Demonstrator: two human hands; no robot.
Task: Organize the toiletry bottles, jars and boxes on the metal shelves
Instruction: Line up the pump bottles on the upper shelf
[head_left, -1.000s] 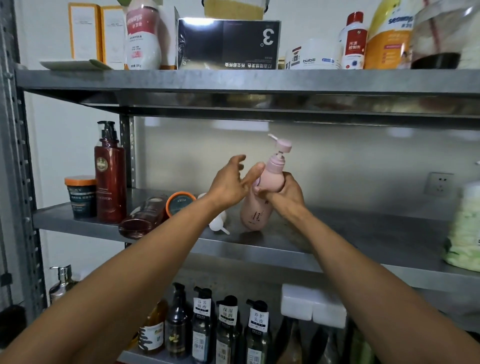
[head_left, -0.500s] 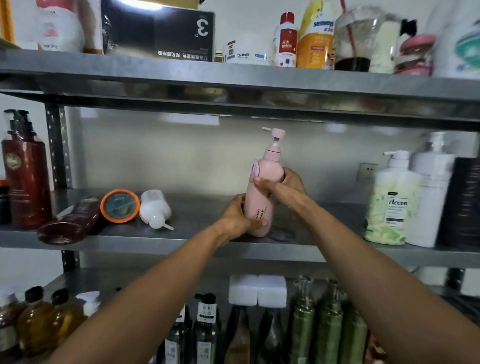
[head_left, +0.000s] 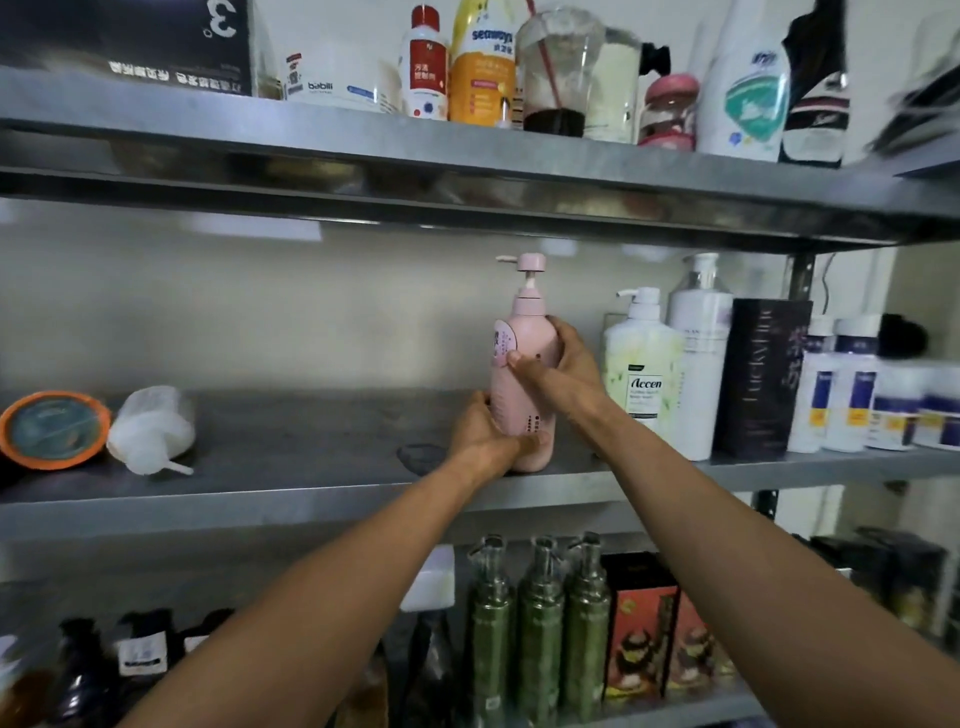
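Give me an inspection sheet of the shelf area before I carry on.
Surface: middle shelf, metal, with a dark smudge left of the pink bottle.
Job's things: pink bottle upright near the shelf front; Accen bottle, tall bottle and dark box stand to its right.
Clutter: jar and small bottle lie on their sides at the left; cup with dark liquid on the top shelf.
Grippers: left hand grips the pink bottle's base, right hand its upper body.
Cables: what looks like a thin cord by the right post.
Surroundings: plain wall behind; green bottles on the lower shelf.
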